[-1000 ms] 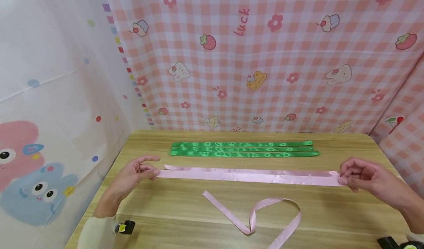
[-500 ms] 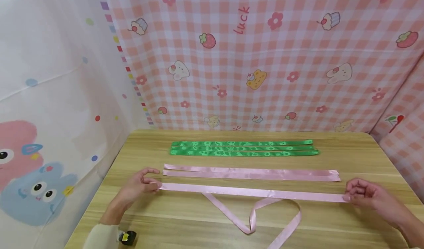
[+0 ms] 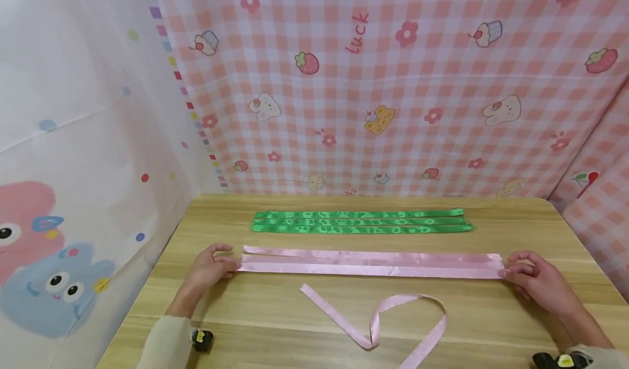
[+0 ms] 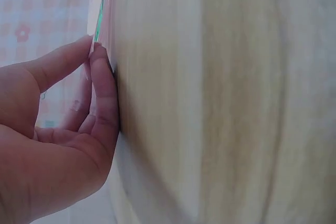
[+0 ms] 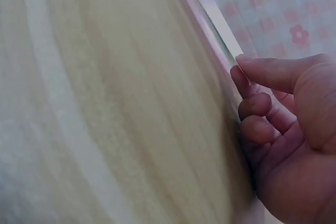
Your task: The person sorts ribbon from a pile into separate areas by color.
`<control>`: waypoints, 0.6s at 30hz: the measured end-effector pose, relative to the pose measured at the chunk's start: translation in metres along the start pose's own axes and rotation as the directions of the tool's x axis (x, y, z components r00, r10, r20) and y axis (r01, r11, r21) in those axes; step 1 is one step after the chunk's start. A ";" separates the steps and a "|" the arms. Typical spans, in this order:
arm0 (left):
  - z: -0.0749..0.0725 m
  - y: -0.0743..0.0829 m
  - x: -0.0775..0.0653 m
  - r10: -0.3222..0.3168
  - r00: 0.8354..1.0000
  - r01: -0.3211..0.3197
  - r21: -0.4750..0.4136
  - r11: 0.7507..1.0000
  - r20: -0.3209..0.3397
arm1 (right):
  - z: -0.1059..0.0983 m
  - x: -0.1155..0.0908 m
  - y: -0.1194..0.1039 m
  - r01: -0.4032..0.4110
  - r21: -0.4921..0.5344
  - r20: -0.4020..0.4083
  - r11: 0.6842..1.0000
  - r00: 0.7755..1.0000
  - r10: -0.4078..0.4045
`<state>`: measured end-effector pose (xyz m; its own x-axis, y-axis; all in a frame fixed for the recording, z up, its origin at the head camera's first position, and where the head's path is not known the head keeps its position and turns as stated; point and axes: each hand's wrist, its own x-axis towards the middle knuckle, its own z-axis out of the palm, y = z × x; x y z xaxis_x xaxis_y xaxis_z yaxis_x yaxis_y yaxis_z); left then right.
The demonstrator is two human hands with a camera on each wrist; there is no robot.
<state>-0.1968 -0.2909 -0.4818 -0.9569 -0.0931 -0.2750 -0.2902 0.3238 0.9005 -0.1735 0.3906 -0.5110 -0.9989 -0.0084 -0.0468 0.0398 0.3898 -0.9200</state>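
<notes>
A straight pink satin ribbon (image 3: 368, 271) stretches taut between both hands. My left hand (image 3: 211, 268) pinches its left end between thumb and fingertip, and my right hand (image 3: 538, 281) pinches the right end the same way. In the head view the ribbon runs along the near edge of two pink ribbons (image 3: 344, 255) lying side by side, overlapping the nearer one. The left wrist view shows the left thumb and finger (image 4: 102, 72) at the ribbon end, low by the tabletop. In the right wrist view, the right thumb (image 5: 268, 72) meets the index fingertip on the ribbon.
Three green ribbons (image 3: 358, 222) lie parallel behind the pink ones. Nearer the front, a loose pink ribbon (image 3: 335, 316) bends and twists across the wooden table (image 3: 255, 331). Pink checked cloth (image 3: 442, 85) hangs behind the table, and a white printed cloth (image 3: 98, 140) at the left.
Both hands carried the held pink ribbon toward the front, baring the two lying pink ribbons, then back away from the person to their near edge. The green ribbons and loose ribbon stay put.
</notes>
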 end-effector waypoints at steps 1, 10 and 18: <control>0.000 -0.002 0.001 -0.010 1.000 0.010 -0.002 1.000 -0.003 | 0.001 0.001 0.001 -0.010 0.012 -0.005 1.000 1.000 0.010; -0.001 -0.008 0.003 -0.061 0.998 0.061 0.015 0.998 -0.001 | 0.004 0.001 0.012 -0.059 0.016 -0.059 0.998 0.996 0.060; -0.002 -0.008 0.005 -0.074 0.997 0.074 0.021 0.997 -0.020 | 0.005 0.004 0.012 -0.037 0.011 -0.091 0.999 0.995 0.038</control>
<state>-0.1994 -0.2956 -0.4902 -0.9327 -0.1357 -0.3340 -0.3605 0.3361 0.8701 -0.1773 0.3905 -0.5244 -0.9949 0.0900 -0.0461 0.0771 0.3799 -0.9218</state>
